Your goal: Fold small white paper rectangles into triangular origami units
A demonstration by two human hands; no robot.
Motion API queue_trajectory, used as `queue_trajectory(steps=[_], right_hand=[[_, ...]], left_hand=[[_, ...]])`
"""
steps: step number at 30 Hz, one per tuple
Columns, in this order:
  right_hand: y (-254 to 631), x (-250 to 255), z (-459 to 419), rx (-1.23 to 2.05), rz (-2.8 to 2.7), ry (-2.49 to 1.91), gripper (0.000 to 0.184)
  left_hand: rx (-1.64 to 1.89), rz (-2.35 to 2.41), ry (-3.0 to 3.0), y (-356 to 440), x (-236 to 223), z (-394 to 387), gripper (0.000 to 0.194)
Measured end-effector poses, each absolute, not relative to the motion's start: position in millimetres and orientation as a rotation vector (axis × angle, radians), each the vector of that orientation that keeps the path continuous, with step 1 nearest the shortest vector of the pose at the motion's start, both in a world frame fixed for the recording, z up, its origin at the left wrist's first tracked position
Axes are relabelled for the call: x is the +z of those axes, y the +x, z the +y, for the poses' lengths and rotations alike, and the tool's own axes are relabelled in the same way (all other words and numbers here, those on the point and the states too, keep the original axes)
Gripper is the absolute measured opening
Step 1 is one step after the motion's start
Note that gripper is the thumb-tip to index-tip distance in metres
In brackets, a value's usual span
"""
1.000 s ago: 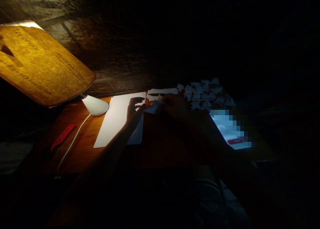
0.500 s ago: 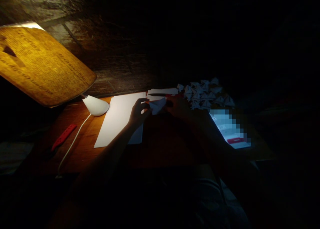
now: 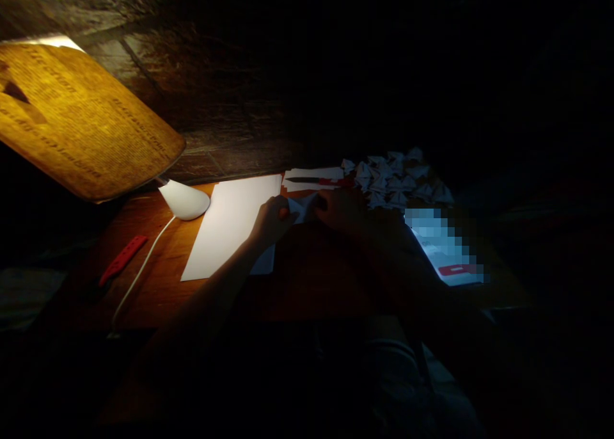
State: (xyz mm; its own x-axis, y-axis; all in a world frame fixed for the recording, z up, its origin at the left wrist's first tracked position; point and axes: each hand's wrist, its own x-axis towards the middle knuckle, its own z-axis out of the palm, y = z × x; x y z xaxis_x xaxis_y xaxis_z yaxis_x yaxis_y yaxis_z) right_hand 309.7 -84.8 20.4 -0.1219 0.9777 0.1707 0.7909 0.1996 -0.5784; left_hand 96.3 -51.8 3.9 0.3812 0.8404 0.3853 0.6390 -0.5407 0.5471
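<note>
the left hand (image 3: 271,217) pinches a folded white paper (image 3: 302,210) at nine o'clock, the right hand (image 3: 337,208) at three, both with fingers curled closed.

The dim view is lit by a warm lamp (image 3: 91,119) near ten o'clock, and a cold glow is cast by a partly pixelated screen (image 3: 434,260) between three and four. Toward two and six, detail is swallowed by shadow.
</note>
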Motion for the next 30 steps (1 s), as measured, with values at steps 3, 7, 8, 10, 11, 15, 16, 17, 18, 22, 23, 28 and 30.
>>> queue_trajectory(steps=[3,7,8,10,11,15,16,17,18,22,23,28,30], right_hand=[[304.7,12.8,-82.8,0.511,-1.848,-1.647,0.028],[301.6,-0.3,-77.6,0.523,-1.698,-1.545,0.035],[301.6,-2.6,-76.5,0.517,-1.683,-1.531,0.034],[302.3,-4.9,-75.4,0.524,-1.667,-1.519,0.031],[302.8,-4.9,-75.2,0.534,-1.662,-1.516,0.028],[304.7,0.5,-77.3,0.542,-1.695,-1.512,0.013],[304.9,2.3,-78.2,0.538,-1.716,-1.525,0.010],[305.0,4.0,-79.1,0.537,-1.740,-1.539,0.008],[304.9,5.5,-80.1,0.538,-1.764,-1.551,0.007],[303.5,8.6,-83.7,0.572,-1.814,-1.536,0.008],[303.0,8.8,-84.3,0.583,-1.818,-1.517,0.009],[301.0,8.0,-85.7,0.569,-1.837,-1.466,0.012],[300.8,6.8,-85.3,0.555,-1.850,-1.459,0.014]], left_hand=[[0.874,1.258,2.389,95.7,4.3,-50.0,0.028],[0.885,1.208,2.402,96.0,3.4,-48.9,0.027],[0.893,1.200,2.403,96.4,3.4,-49.0,0.028],[0.908,1.198,2.395,97.1,3.8,-49.5,0.031],[0.918,1.201,2.386,97.4,4.1,-49.9,0.032],[0.955,1.212,2.369,98.2,4.9,-50.9,0.034],[0.958,1.213,2.372,98.6,5.0,-51.0,0.035],[0.961,1.214,2.373,99.0,4.9,-51.1,0.035],[0.967,1.217,2.368,99.4,4.7,-51.2,0.036],[1.040,1.265,2.286,100.4,3.0,-51.1,0.037],[1.046,1.284,2.262,100.3,2.6,-51.0,0.037],[1.043,1.312,2.188,97.7,0.4,-50.5,0.034],[1.064,1.275,2.181,96.7,-1.1,-49.8,0.031]])
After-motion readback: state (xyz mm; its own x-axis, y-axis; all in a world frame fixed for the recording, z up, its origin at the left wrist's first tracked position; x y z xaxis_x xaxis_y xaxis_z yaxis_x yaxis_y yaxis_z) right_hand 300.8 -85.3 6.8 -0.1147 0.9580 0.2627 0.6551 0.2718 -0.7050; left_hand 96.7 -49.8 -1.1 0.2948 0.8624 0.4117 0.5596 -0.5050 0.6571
